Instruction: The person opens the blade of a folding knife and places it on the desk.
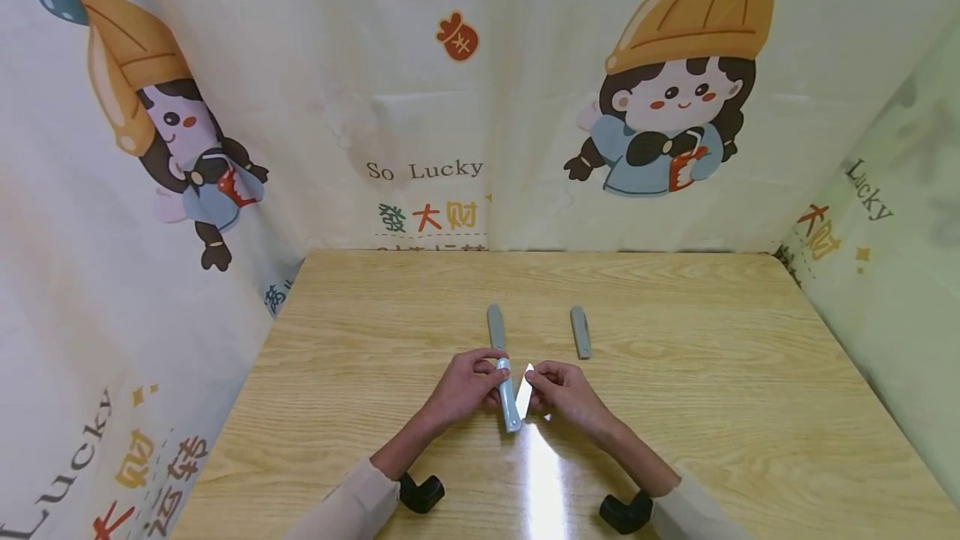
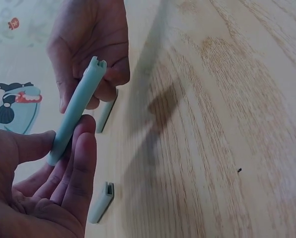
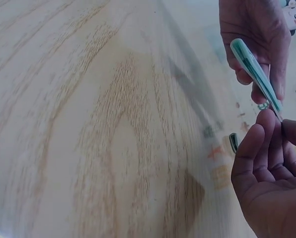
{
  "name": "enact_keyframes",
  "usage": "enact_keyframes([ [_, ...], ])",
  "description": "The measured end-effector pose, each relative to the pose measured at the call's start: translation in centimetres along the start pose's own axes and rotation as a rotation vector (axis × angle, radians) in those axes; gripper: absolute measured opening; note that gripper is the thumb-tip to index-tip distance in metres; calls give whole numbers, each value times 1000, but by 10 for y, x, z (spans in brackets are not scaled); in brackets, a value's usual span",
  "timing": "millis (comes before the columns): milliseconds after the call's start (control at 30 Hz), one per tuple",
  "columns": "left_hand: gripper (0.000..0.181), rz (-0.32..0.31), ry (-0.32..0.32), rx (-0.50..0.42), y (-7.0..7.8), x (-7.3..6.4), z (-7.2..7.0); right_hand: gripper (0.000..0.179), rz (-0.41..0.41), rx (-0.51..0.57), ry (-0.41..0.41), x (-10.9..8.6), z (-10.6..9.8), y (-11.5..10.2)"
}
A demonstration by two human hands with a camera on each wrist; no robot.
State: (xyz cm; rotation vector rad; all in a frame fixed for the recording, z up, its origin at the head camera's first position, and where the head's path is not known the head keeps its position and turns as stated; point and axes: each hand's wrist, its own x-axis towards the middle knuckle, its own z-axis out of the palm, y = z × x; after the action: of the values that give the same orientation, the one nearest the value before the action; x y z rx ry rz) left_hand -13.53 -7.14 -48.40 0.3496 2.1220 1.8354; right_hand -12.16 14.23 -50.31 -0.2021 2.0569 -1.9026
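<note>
Over the middle of the table, a folding knife (image 1: pixel 508 397) with a pale blue-green handle is partly unfolded, its bright blade (image 1: pixel 524 394) angled away from the handle. My left hand (image 1: pixel 467 383) grips the handle between thumb and fingers, as the left wrist view also shows along the handle (image 2: pixel 78 106). With thumb and fingertips, my right hand (image 1: pixel 568 392) pinches the blade near its tip. From the right wrist view, the handle (image 3: pixel 252 69) slants down toward the right hand's fingertips, and the blade is mostly hidden there.
Two similar grey-green folded knives lie farther back on the wooden table (image 1: pixel 675 315): one knife (image 1: pixel 496 326) just beyond the left hand, another knife (image 1: pixel 581 332) beyond the right. A printed cloth curtain (image 1: pixel 540 107) hangs behind and at both sides.
</note>
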Motion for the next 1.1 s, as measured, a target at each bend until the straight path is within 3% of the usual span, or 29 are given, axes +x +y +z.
enact_keyframes([
  [367,32,-10,33,-77,-4,-1,-3,26,25,22,108,-2,-1,0],
  [533,31,-53,29,-92,-3,-2,-6,25,35,37,117,-5,-2,-1],
  [567,30,-53,23,-73,-2,-3,-7,25,36,38,114,-5,-3,-1],
  [633,31,-12,-6,60,-1,-4,-9,26,40,36,106,-6,-4,0],
  [667,33,31,-32,168,0,-6,-11,26,45,32,105,-6,-4,0],
  [733,39,184,-94,462,3,-8,-14,26,54,17,110,-6,-5,0],
  [833,45,525,-160,919,6,-10,-16,27,59,-9,116,-6,-8,0],
  [900,42,731,-181,1133,8,-10,-15,28,54,-20,107,-7,-9,-1],
  [933,38,803,-190,1209,8,-9,-13,29,48,-24,100,-7,-10,-1],
  [1000,31,890,-195,1318,8,-9,-11,30,34,-24,84,-7,-11,-2],
  [1100,27,934,-183,1404,8,-9,-7,31,17,-24,63,-8,-13,-4],
])
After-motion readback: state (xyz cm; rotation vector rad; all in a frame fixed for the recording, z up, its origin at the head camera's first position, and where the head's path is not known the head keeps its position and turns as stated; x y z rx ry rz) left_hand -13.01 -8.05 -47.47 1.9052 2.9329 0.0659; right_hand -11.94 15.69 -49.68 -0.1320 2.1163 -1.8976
